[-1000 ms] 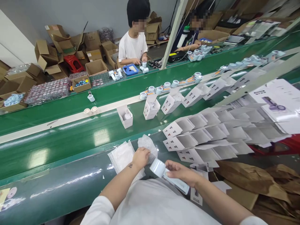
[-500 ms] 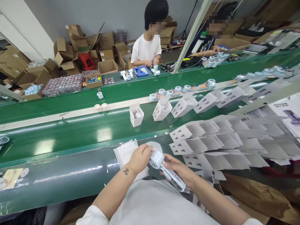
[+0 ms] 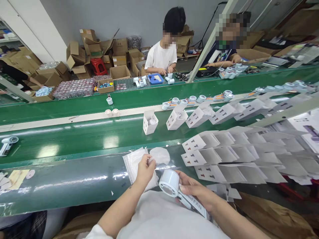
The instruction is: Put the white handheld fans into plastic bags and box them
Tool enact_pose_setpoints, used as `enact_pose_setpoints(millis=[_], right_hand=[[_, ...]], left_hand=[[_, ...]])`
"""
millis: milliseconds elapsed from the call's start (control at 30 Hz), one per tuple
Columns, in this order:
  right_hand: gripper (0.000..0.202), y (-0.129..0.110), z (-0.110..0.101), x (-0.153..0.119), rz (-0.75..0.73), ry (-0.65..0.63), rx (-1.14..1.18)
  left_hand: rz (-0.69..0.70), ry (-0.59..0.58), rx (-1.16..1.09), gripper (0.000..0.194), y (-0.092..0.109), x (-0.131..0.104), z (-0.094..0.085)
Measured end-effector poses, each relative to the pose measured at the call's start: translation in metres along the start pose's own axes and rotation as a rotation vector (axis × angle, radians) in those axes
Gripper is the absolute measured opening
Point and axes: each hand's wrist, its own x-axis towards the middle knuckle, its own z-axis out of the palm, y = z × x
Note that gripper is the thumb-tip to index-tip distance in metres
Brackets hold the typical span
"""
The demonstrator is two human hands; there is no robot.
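Observation:
In my right hand (image 3: 193,189) is a pale blue handheld fan (image 3: 170,182), its round head toward the left and its lettered handle slanting down to the right. My left hand (image 3: 145,171) is over a stack of white translucent bags (image 3: 133,162), thumb and fingers pinched together. What lies between those fingertips is too small to make out. Just right of them, a rounded translucent sheet (image 3: 160,156) rests flat on the green work surface (image 3: 82,182).
Rows of open white boxes (image 3: 224,156) stand to the right. More white boxes (image 3: 150,122) line the green belt (image 3: 82,132), some with wrapped contents. Another fan (image 3: 9,144) lies far left. Two co-workers sit opposite, one in a white shirt (image 3: 160,56).
My left hand has left the fan's head and moved left onto the bags. My right hand keeps the fan, now slightly lower and farther right. The fan at far left has come further into view.

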Motion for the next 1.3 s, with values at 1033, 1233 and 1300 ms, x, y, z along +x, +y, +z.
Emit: enact_pose_setpoints(millis=[1033, 1233, 1300], right_hand=[[0.051, -0.001, 0.024, 0.014, 0.023, -0.229, -0.014], [0.046, 0.003, 0.020, 0.014, 0.004, -0.251, 0.065], [0.048, -0.003, 0.017, 0.009, -0.017, -0.198, 0.001]], left_hand=[[-0.126, -0.481, -0.430, 0.078, 0.005, -0.048, -0.029], [0.007, -0.374, -0.306, 0.042, 0.006, -0.043, -0.029], [0.076, -0.198, -0.160, 0.031, 0.011, -0.042, -0.033]])
